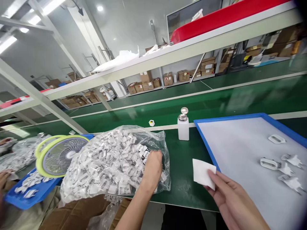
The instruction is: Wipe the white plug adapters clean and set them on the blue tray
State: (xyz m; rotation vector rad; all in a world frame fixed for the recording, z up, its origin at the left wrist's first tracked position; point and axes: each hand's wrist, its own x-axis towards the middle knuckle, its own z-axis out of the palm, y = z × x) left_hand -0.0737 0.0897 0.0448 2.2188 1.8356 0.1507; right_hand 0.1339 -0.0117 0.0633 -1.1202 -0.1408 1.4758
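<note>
A large clear plastic bag (107, 163) full of small white plastic parts lies on the green bench. My left hand (153, 166) reaches into the bag's right side, its fingers bent down among the parts and mostly hidden. My right hand (227, 195) pinches a folded white cloth (202, 172) between thumb and fingers, near the front edge of the blue-rimmed tray. On that white-lined tray (230, 137) rest several white plug parts (291, 183). A white bottle with a metal cap (183, 127) stands upright between the bag and the tray.
A lime-green fan (64, 155) stands left of the bag, beside a smaller blue tray (35, 191) with white parts. Another person's hand (4, 179) shows at the left edge. A shelf beam (148, 64) crosses above the green bench (177, 179).
</note>
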